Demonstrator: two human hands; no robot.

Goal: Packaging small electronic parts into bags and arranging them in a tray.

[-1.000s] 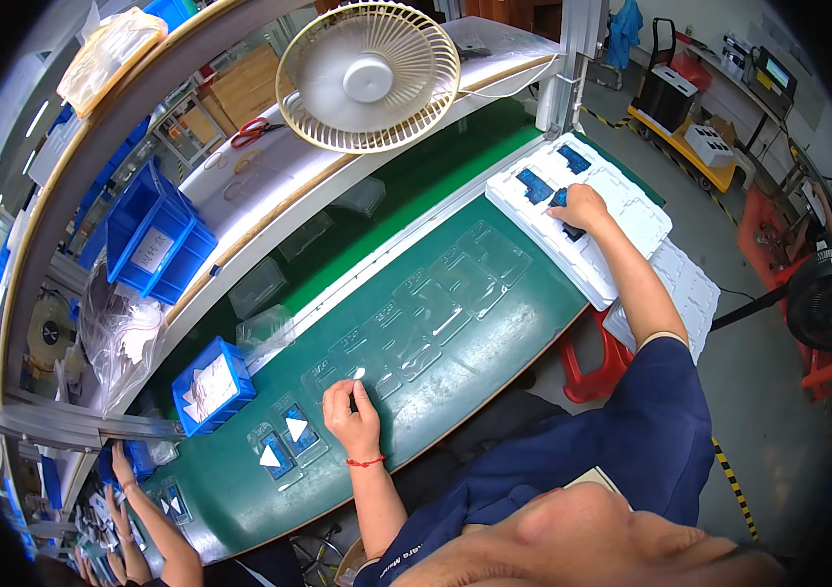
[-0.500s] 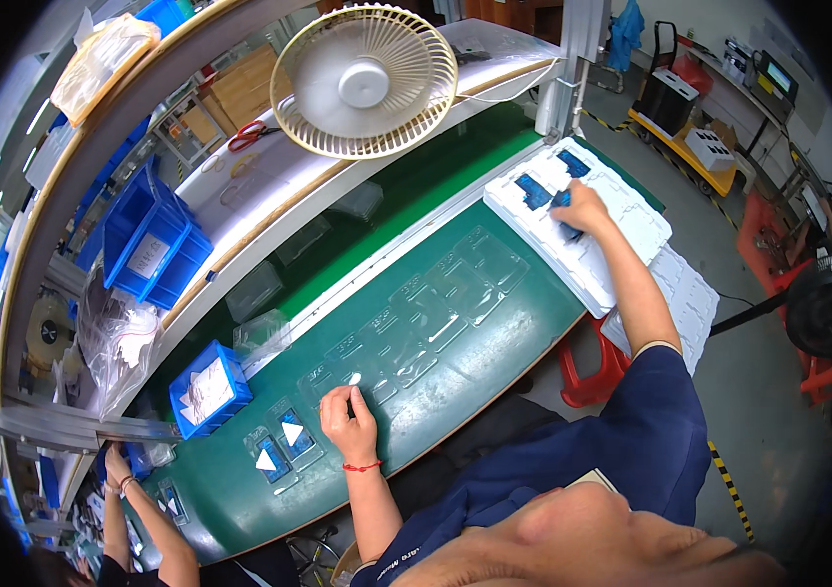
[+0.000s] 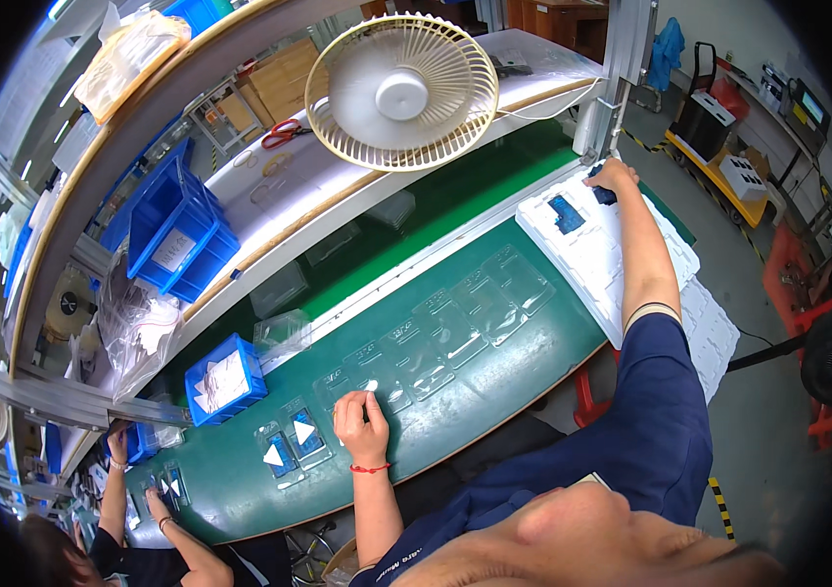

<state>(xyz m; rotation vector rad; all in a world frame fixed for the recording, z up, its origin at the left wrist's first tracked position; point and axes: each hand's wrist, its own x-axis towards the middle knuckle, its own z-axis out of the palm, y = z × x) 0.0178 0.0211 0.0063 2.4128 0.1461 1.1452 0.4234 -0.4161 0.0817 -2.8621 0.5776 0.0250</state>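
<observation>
My right hand (image 3: 615,176) reaches to the far corner of a white foam tray (image 3: 622,264), its fingers closed on a dark blue flat board (image 3: 603,195), mostly covered by the hand. A second blue board (image 3: 565,214) lies in the tray. My left hand (image 3: 361,428) rests over the green table, fingers curled together beside a row of clear plastic blister shells (image 3: 455,331); whatever its fingertips hold is hidden. Left of it lie two clear shells, each with a blue board and a white triangle: one nearer my hand (image 3: 306,433), one farther left (image 3: 278,454).
A blue bin (image 3: 227,383) with white slips stands at the table's back left. A fan (image 3: 402,93) and red scissors (image 3: 285,133) are on the shelf above. At lower left a co-worker's hand (image 3: 158,505) touches similar pieces. More white foam (image 3: 698,333) sits beside the tray.
My right hand has moved farther across the foam tray, to its far corner; fewer boards show there. My left hand stays by the shells. The view has shifted. The co-worker's hands have moved apart.
</observation>
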